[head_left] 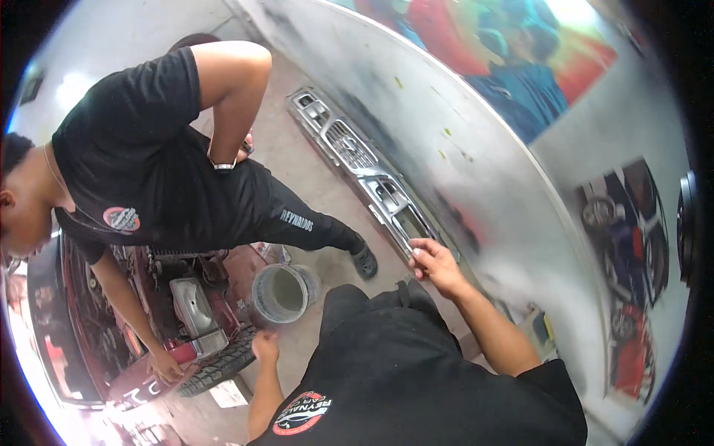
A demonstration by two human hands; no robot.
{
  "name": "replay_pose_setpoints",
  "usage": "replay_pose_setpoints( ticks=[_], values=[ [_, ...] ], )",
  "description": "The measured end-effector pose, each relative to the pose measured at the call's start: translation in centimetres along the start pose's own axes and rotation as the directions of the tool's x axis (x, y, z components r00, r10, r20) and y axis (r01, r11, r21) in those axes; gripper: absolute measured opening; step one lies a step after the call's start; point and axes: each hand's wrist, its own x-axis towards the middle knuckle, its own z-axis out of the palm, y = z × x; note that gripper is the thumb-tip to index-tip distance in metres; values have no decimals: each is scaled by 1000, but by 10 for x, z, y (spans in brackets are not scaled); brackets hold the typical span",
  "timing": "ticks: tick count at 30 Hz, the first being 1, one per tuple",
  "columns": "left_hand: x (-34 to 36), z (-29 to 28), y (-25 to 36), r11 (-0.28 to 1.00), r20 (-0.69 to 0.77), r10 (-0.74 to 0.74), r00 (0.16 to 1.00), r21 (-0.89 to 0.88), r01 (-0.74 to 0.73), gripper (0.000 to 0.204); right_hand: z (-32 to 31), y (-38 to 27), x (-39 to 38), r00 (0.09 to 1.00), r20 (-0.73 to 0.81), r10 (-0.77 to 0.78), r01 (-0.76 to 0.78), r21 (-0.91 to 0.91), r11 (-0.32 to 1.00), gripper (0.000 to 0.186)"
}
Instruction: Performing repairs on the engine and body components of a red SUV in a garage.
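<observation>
My right hand (435, 264) is raised at the lower right, thumb and fingers closed together on something small I cannot make out, in front of the near end of a long chrome grille (349, 149) on the floor along the wall. My left hand (265, 346) hangs low beside a grey bucket (286, 293); its fingers are blurred and partly hidden, and I see nothing clearly in them.
A co-worker (141, 156) in black leans over a dark red vehicle's open front (97, 312) at left, one hand (163, 364) near a headlight (192, 312) and tire (219, 372). A curved grey wall (483, 186) with pictures (617, 238) runs along the right.
</observation>
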Motion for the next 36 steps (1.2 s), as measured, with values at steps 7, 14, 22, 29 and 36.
replay_pose_setpoints(
  ticks=[7,14,22,29,36],
  values=[
    [-33,27,-114,876,163,-144,976,481,49,24,-98,79,223,966,-242,-95,-59,-561,826,15],
    [105,45,42,968,106,-250,962,61,245,19,-70,88,313,918,-391,70,-248,-426,870,11],
    [213,37,107,965,290,-249,924,-1,261,22,80,-25,538,994,-112,7,-63,-504,861,21],
    [320,50,152,843,-47,399,916,412,-346,29,199,-104,773,969,111,220,-124,-549,826,20],
    [314,-1,263,942,41,-148,988,309,129,31,380,-234,913,876,385,289,114,-749,653,22]
  ],
)
